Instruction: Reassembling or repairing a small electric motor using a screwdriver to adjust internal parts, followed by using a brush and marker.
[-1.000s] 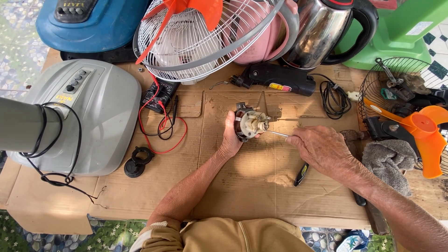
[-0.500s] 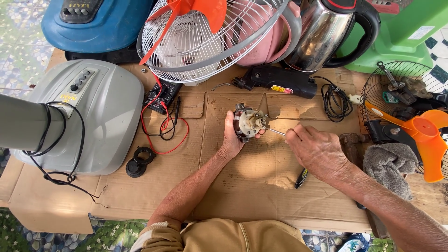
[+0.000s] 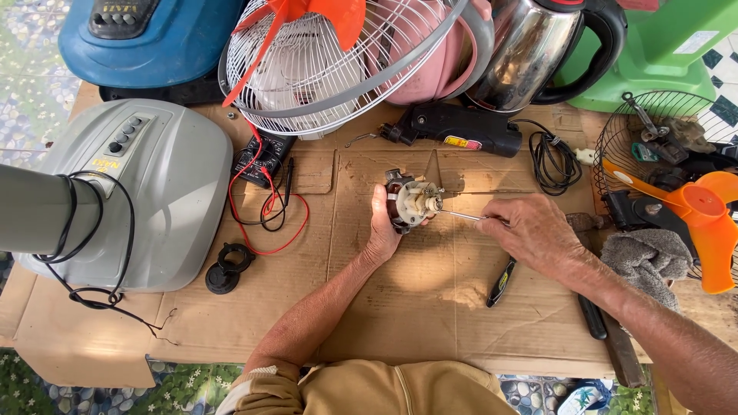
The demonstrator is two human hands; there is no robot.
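My left hand (image 3: 381, 227) grips a small fan motor (image 3: 410, 201) just above the cardboard sheet (image 3: 400, 307), its white end facing right. My right hand (image 3: 530, 229) pinches a thin metal rod (image 3: 460, 216) whose tip touches the motor's centre. Whether the rod is a tool or the motor's shaft I cannot tell.
A grey fan base (image 3: 146, 192) with a black cord lies left. A multimeter (image 3: 263, 160) with red and black leads, a black round cap (image 3: 226, 269), a wire fan cage (image 3: 330, 61), a steel kettle (image 3: 538, 54), a black tool (image 3: 453, 127), a small screwdriver (image 3: 501, 281), a rag (image 3: 646, 257) and an orange fan blade (image 3: 692, 215) surround the hands.
The view shifted slightly. Both hands stay on the motor and rod in nearly the same place, with the right hand a little lower on the rod.
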